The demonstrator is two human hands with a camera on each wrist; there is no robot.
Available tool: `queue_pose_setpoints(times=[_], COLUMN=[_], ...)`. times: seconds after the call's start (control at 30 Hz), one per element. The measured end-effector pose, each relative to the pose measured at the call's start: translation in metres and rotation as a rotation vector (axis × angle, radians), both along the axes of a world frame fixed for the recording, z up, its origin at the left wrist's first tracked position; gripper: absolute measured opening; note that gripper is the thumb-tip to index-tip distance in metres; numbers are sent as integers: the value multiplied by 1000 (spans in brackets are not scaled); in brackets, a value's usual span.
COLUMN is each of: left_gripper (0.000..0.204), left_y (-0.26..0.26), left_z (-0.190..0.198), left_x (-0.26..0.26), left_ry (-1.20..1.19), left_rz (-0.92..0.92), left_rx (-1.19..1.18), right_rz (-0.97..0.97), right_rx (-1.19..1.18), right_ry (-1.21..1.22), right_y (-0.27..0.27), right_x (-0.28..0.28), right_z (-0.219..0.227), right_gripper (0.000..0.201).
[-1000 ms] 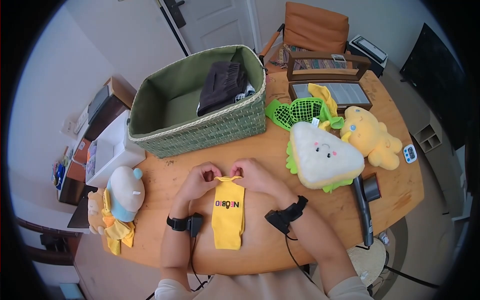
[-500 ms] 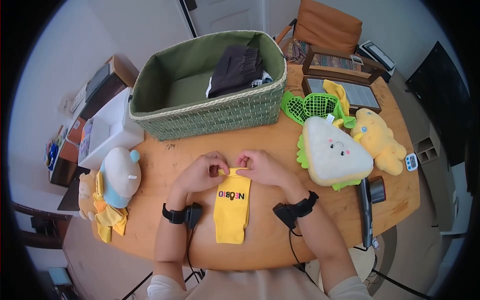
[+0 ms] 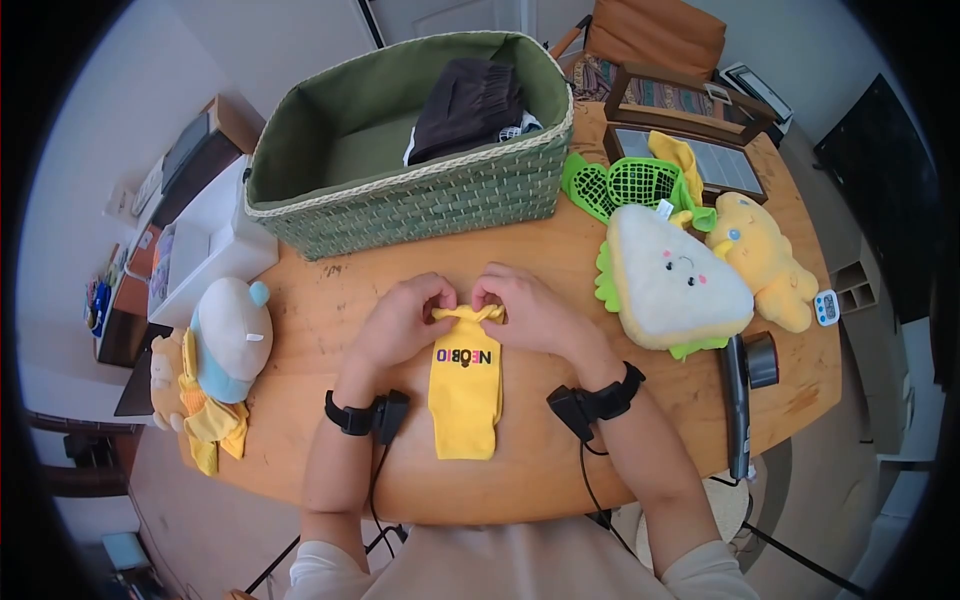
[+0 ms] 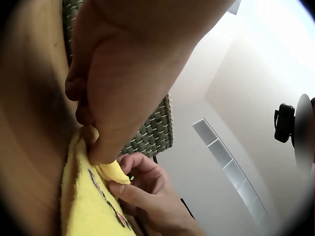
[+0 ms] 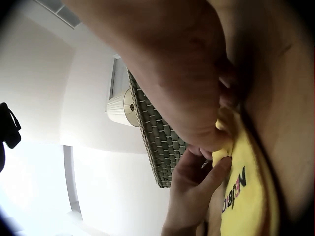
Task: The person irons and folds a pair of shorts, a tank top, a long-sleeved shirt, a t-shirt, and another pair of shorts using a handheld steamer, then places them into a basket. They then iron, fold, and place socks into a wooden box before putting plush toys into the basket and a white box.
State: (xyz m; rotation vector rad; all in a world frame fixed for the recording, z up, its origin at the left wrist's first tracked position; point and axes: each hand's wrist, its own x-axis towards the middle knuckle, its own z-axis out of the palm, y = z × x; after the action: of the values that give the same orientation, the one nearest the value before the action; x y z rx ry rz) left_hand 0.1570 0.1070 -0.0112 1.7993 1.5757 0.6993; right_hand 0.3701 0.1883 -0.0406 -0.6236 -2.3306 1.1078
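Yellow sock point(image 3: 466, 405) lies on the table point(image 3: 320, 320), long axis twelve-to-six, stretching toward six o'clock from both hands. Curled fingers pinch its far end: left hand point(image 3: 400, 318) at eleven, right hand point(image 3: 527, 312) at one, neither nearer.

Woven basket point(image 3: 420, 210) blocking ahead, sandwich plush point(image 3: 665, 285) at right, open tabletop point(image 3: 470, 249) between hands point(image 3: 400, 318) point(image 3: 528, 308) and basket

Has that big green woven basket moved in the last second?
No. In the head view, the large green woven basket keeps its place against the dark marks on the brown wooden table; the whole view shifted instead.
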Motion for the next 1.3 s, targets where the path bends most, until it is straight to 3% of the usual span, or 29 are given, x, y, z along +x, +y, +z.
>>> queue_pose_setpoints(times=[0.23,0.4,0.6,0.7,0.87,1.0,1.2,1.3], left_gripper=[20,22,23,19,12,10,13,14], left_y=[1,-2,-1,-2,0,-1,-2,-3], left_z=[-5,1,3,4,3,0,1,10], left_x=[-3,-2,2,1,-1,1,1,0], left_ry=[23,5,71,29,37,41,66,65], left_rz=[-76,25,15,-11,-51,-94,-108,-68], left_rx=[103,-107,-44,-40,-79,-9,17,-73], right_rz=[-32,-22,-13,-92,10,23,-118,-6], right_rx=[-122,-92,8,-105,9,-43,-105,-20], right_ry=[-50,-81,-74,-76,-83,-86,-157,-220], right_y=[-4,-4,-8,-11,-9,-13,-13,-10], right_x=[0,-2,-4,-7,-5,2,4,8], right_z=[-1,-1,2,1,-5,4,-7,0], right_gripper=[16,18,20,21,20,14,19,20])
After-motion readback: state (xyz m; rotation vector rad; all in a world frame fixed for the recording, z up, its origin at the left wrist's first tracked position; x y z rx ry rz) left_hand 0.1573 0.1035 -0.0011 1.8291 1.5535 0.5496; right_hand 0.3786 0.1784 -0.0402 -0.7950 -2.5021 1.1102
